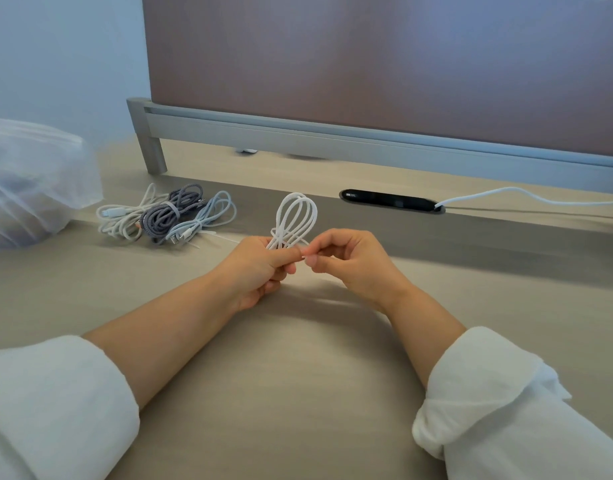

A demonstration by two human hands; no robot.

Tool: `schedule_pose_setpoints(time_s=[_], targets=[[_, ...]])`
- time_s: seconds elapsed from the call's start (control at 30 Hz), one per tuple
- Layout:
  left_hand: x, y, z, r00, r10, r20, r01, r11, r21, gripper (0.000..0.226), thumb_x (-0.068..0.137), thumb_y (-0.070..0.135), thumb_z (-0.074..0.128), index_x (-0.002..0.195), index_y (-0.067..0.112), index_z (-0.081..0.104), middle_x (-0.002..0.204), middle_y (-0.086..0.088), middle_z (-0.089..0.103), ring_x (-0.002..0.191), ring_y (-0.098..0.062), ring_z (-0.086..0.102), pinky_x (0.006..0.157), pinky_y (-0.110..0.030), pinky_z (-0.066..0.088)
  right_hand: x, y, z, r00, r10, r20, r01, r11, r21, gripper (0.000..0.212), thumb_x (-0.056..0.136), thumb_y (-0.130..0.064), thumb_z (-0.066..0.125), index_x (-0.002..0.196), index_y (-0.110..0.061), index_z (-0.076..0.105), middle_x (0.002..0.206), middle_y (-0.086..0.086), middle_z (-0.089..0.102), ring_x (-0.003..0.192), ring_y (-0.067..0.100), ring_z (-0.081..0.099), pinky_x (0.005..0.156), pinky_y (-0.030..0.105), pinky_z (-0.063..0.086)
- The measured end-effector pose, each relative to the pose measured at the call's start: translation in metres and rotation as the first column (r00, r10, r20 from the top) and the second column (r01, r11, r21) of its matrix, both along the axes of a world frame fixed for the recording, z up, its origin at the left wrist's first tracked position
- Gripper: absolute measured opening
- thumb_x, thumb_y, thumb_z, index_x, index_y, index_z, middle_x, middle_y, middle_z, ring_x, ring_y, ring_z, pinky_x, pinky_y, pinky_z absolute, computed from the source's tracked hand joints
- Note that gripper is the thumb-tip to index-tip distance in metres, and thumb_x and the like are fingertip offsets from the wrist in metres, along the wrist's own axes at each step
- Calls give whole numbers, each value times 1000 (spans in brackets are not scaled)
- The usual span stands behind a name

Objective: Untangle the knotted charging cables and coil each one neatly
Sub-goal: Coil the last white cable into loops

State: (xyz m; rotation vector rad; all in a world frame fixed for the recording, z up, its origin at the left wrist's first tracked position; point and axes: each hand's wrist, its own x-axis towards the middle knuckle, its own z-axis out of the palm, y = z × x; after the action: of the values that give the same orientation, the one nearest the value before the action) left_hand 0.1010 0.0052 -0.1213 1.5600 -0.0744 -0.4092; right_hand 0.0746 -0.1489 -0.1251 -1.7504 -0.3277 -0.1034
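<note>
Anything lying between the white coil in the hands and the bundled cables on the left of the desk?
Only a thin white strand on the desk beside the bundled cables; nothing else visible lies between them and the white coil.

A: Pale counter (pixel 298 375) here, matt, with a faint wood grain that looks like laminate.
B: The white cable (pixel 296 216) has a smooth plastic jacket with a soft sheen.
A: The grey cable (pixel 170 213) is another story — braided, cloth-like, a rough weave.
B: The bag (pixel 31 181) is thin translucent plastic, crinkled, slightly glossy.
A: The partition panel (pixel 367 57) looks like matt fabric, and the rail (pixel 298 133) under it is satin grey metal.
B: That black port (pixel 388 200) in the counter — glossy plastic.
A: And the sleeves (pixel 55 403) are soft white cloth, matt and creased.
</note>
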Motion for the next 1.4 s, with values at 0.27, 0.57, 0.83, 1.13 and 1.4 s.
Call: schedule_pose_setpoints(time_s=[0.27, 0.57, 0.83, 1.13, 1.4], targets=[[16, 19, 5, 959, 132, 250, -206, 931, 301, 23, 85, 33, 64, 82, 14, 52, 57, 2, 45, 46, -9, 37, 45, -22, 29, -5, -2, 10, 976, 193, -103, -99, 809, 580, 6, 80, -11, 53, 79, -16, 49, 72, -7, 63, 64, 4, 56, 58, 16, 45], [18, 27, 8, 701, -128, 702, -485, 636, 600, 21, 94, 25, 46, 102, 6, 41, 80, -8, 52, 74, -33, 51, 61, -35, 31, 3, 10, 1, 955, -201, -216, 171, 973, -153, 13, 92, -27, 55, 88, -17, 61, 54, -8, 47, 48, 5, 45, 54, 18, 39], [26, 33, 5, 686, -252, 682, -488, 536, 689, 26, 95, 27, 46, 106, 4, 39, 92, -18, 61, 83, -38, 59, 62, -36, 34, 4, 16, 6, 969, -63, -239, -1, 966, -259, 31, 95, -18, 50, 64, -19, 56, 45, -17, 51, 49, 0, 49, 55, 14, 40], [42, 61, 16, 790, -161, 591, -383, 624, 681, 27, 98, 21, 35, 85, 1, 50, 73, -12, 56, 67, -29, 52, 64, -38, 39, 19, 32, 13, 973, -141, -182, 78, 946, -316, 32, 94, -22, 50, 62, -20, 57, 68, -3, 57, 64, 12, 52, 64, 28, 43], [45, 84, 30, 997, -10, 72, -5, 979, 203, 11, 90, 5, 51, 80, 9, 54, 61, -4, 54, 50, -12, 58, 56, -25, 55, 23, 37, 13, 975, -197, -105, 142, 911, -388, 32, 94, -24, 51, 62, -23, 56, 59, 2, 43, 45, 4, 38, 44, 17, 28]])
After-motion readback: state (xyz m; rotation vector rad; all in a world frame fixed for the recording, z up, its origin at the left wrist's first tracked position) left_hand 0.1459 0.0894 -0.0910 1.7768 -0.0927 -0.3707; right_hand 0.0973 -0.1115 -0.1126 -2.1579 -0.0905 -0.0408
